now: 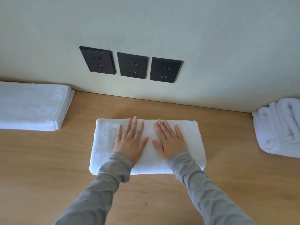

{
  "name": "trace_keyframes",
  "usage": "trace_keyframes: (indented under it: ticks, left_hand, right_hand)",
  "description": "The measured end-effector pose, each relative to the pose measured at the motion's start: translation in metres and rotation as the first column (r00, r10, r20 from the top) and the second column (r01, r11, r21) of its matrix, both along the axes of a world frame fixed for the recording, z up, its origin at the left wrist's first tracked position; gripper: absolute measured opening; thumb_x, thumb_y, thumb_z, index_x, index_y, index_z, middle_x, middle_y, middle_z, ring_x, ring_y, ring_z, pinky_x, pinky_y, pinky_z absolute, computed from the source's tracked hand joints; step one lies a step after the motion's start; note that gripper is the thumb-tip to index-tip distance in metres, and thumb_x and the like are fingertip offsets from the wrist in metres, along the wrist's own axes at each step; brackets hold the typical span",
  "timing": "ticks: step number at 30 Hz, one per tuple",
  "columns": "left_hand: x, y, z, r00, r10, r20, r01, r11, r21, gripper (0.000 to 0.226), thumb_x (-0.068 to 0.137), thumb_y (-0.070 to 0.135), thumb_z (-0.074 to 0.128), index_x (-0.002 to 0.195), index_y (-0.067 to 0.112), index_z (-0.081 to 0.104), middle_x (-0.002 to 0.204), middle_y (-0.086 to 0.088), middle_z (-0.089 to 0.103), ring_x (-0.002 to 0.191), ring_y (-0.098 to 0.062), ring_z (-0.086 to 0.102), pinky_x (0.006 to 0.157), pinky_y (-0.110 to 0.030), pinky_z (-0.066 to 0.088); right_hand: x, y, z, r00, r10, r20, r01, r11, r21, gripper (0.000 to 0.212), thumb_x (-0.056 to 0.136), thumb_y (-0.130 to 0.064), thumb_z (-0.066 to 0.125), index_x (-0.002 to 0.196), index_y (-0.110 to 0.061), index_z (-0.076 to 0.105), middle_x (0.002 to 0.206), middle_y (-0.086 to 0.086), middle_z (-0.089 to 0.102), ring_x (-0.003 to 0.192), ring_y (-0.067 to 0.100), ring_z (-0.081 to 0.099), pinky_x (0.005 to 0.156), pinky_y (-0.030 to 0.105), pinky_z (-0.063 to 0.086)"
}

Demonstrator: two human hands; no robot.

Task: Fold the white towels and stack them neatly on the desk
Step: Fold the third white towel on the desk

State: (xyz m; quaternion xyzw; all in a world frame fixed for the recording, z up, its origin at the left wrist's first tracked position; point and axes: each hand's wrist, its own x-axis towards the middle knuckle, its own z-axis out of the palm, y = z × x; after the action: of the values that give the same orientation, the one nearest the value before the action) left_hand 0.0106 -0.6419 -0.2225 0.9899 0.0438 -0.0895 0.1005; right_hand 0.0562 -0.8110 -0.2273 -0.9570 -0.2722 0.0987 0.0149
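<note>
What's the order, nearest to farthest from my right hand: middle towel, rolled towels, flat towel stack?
1. The middle towel, touching, directly under the right hand.
2. The rolled towels, at the right edge.
3. The flat towel stack, far left.

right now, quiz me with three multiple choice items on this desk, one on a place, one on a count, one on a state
1. Where on the desk is the flat folded pile?
A. far left, by the wall
B. far right
C. under the sleeves

2. How many black wall sockets are there?
A. two
B. three
C. four

3. How do the left grip and right grip meet the middle towel?
A. flat, fingers straight, pressing on top
B. pinching one corner
C. fists held above it

Key:
1 A: the pile lies at the left edge, its back against the wall.
2 B: three sockets stand in a row.
3 A: both palms lie flat on the towel.
</note>
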Motion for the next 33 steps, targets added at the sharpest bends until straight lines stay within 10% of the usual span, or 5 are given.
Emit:
trace_keyframes:
  ticks: [5,17,23,33]
  left_hand:
    - [-0.036,0.079,-0.002,0.994,0.108,0.036,-0.111,0.986,0.128,0.074,0.077,0.067,-0.02,0.14,0.029,-0.028,0.151,0.008,-0.029,0.139,-0.014,-0.025,0.116,-0.039,-0.01]
    - [-0.028,0.087,-0.013,0.992,0.128,0.015,-0.129,0.988,0.088,0.078,0.073,0.066,-0.025,0.14,0.026,-0.027,0.154,0.009,-0.021,0.139,-0.008,-0.022,0.117,-0.038,-0.009]
    - [-0.043,0.05,0.005,0.964,0.231,0.13,-0.235,0.972,0.011,0.085,0.086,0.059,-0.007,0.149,0.004,0.007,0.158,-0.009,0.002,0.145,-0.02,-0.003,0.118,-0.035,0.004]
    - [-0.042,0.051,-0.011,0.971,0.226,0.076,-0.221,0.972,-0.077,0.097,0.074,0.071,-0.02,0.147,0.008,-0.008,0.154,0.001,-0.014,0.141,-0.01,-0.014,0.117,-0.027,-0.005]
  right_hand:
    - [0.003,-0.035,0.002,0.994,-0.111,0.021,0.111,0.993,-0.047,0.072,0.084,-0.06,-0.014,0.145,-0.023,-0.015,0.151,-0.009,-0.022,0.138,0.006,-0.024,0.116,0.036,-0.012]
    - [0.013,-0.048,0.0,0.989,-0.135,-0.068,0.139,0.988,0.072,0.066,0.093,-0.053,0.006,0.149,-0.018,-0.002,0.154,-0.009,-0.013,0.138,0.002,-0.018,0.116,0.029,-0.011]
    - [0.002,-0.079,0.001,0.977,-0.207,-0.054,0.212,0.971,0.11,0.058,0.099,-0.041,0.014,0.148,-0.013,-0.001,0.156,-0.003,-0.009,0.139,0.005,-0.017,0.115,0.025,-0.01]
    - [0.006,-0.08,-0.013,0.96,-0.237,-0.147,0.271,0.918,0.29,0.058,0.099,-0.042,0.019,0.149,-0.015,0.007,0.157,-0.006,-0.001,0.139,-0.001,-0.009,0.114,0.019,-0.003]
